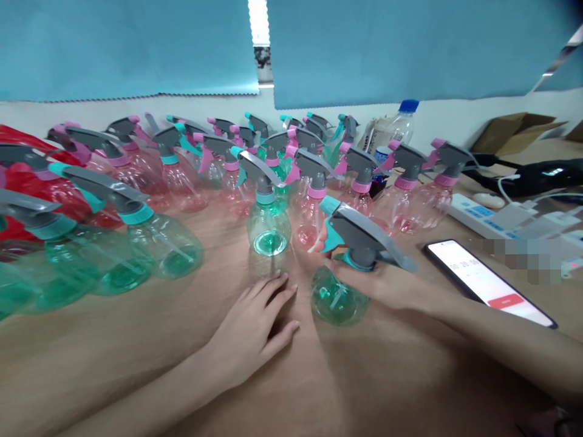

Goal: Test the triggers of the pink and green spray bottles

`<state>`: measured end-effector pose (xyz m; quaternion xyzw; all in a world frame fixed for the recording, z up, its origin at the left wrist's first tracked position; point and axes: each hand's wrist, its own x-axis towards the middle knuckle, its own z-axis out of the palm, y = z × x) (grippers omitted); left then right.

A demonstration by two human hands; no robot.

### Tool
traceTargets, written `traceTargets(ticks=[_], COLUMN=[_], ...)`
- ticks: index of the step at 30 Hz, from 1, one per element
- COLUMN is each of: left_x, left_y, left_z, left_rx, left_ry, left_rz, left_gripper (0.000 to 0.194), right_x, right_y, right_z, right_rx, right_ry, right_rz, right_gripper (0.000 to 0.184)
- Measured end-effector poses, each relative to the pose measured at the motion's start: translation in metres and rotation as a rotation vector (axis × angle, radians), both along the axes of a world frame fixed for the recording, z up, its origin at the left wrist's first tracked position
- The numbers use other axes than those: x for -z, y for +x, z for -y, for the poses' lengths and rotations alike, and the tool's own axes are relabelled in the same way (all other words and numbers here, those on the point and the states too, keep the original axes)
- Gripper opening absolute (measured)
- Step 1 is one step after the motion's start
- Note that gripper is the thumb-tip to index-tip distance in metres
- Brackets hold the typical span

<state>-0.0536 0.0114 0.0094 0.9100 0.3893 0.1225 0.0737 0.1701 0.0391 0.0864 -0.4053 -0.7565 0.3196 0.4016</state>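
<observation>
My right hand (pixel 364 276) is wrapped round the neck of a green spray bottle (pixel 339 303), just under its teal collar. This bottle has a grey trigger head with a teal nozzle and stands upright or nearly so. My left hand (pixel 262 318) lies flat on the table with its fingers spread, holding nothing. Just beyond its fingertips stands another green spray bottle (pixel 269 233), apart from the hand. Behind it is a pink spray bottle (pixel 314 215) with a pink collar.
Several green spray bottles (pixel 159 249) stand at the left, and several pink ones (pixel 401 203) fill the back. To the right lie a lit phone (pixel 489 282) and a power strip (pixel 483 215) with plugs. A cardboard box (pixel 514 133) and a blue-capped bottle (pixel 401 124) are behind.
</observation>
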Motion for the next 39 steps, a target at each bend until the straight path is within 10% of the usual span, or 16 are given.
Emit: traceTargets(ticks=[39], left_x=[0.002], left_y=[0.000], left_z=[0.001], left_rx=[0.002], left_ry=[0.010], left_rz=[-0.018], left_gripper=[0.044], right_x=[0.011], right_y=[0.003], right_z=[-0.003], right_rx=[-0.029], right_ry=[0.043], right_rz=[-0.077], right_gripper=[0.019])
